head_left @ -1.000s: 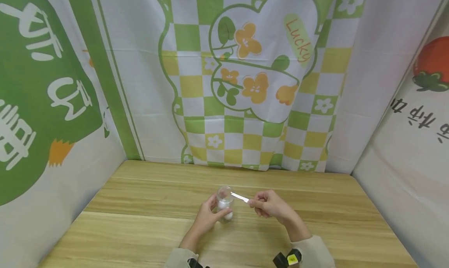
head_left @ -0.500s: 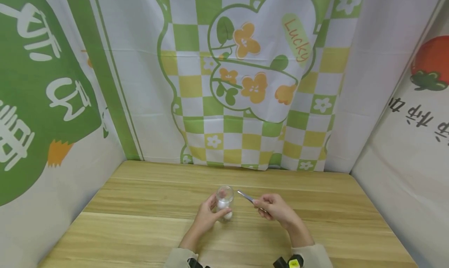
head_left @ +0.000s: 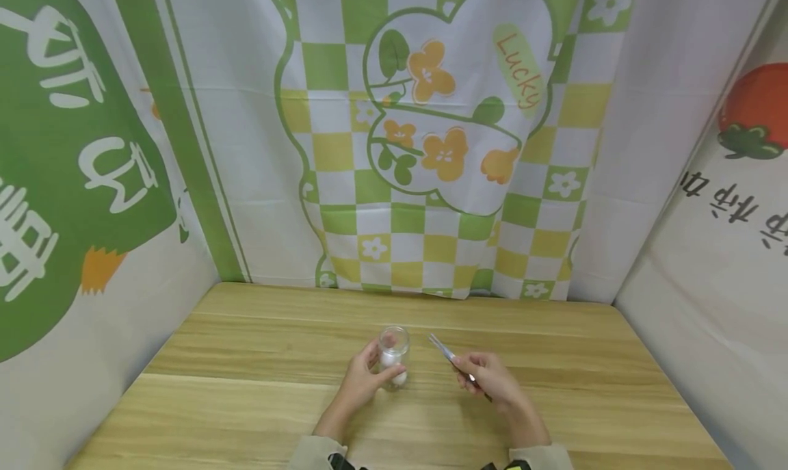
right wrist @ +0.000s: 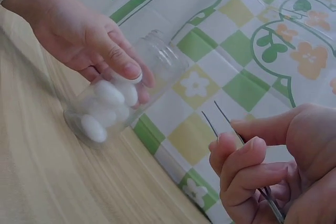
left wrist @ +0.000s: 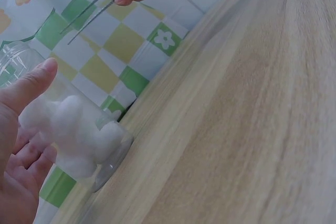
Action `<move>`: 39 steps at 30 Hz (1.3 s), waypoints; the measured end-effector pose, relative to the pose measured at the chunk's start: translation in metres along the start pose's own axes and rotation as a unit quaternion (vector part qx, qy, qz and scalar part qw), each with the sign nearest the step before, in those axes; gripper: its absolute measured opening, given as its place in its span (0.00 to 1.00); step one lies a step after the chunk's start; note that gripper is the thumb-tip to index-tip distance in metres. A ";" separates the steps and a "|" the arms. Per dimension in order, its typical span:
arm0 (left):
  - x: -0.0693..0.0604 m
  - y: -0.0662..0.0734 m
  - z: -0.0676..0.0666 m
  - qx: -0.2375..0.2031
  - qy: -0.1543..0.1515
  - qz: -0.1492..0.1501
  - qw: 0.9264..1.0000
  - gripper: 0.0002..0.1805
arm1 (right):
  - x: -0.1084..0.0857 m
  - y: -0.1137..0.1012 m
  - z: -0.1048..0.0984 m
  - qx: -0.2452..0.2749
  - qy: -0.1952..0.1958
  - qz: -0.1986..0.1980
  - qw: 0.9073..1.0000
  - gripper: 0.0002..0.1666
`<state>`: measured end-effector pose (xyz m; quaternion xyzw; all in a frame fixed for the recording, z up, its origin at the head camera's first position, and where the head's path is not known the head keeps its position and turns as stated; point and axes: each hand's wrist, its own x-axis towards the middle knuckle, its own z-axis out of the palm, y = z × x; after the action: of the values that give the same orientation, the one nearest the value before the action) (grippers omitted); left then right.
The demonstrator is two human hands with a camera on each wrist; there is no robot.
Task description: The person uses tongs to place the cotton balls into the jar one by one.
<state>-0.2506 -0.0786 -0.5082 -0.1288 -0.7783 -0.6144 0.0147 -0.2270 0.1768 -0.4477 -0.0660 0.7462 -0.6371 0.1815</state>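
Note:
My left hand (head_left: 362,382) grips a clear, lidless jar (head_left: 395,341) upright on the table, thumb on the near side and fingers round the far side. Several white cotton balls (right wrist: 108,95) fill the lower part of the jar. To the right of it, my right hand (head_left: 495,382) pinches a pair of metal tweezers (head_left: 442,347) between thumb and fingers. The tweezers' tips point up and away from me, apart from the jar. Their two arms stand slightly spread, with nothing between them in either wrist view.
The wooden table (head_left: 277,347) extends around both hands. At its back edge hangs a green and yellow checked cloth (head_left: 409,237). Printed cloth walls (head_left: 695,306) close off the left and right sides.
My right hand has drawn back to the right and towards me, away from the jar mouth, with the tweezers turned more upright. My left hand and the jar have stayed put.

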 end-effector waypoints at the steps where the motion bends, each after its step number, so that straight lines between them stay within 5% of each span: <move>1: 0.000 0.000 0.000 -0.001 0.001 0.000 1.000 0.44 | 0.000 0.002 0.001 0.002 0.002 0.001 1.000 0.12; 28: 0.000 0.001 0.000 -0.004 0.001 -0.014 1.000 0.43 | 0.006 0.020 -0.001 0.065 -0.009 0.016 0.998 0.13; 39: -0.001 0.001 -0.001 0.001 -0.004 -0.016 1.000 0.44 | 0.010 0.029 -0.006 0.091 -0.025 0.035 0.995 0.21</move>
<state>-0.2493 -0.0799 -0.5070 -0.1188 -0.7807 -0.6135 0.0023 -0.2348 0.1844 -0.4774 -0.0391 0.6823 -0.6938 0.2272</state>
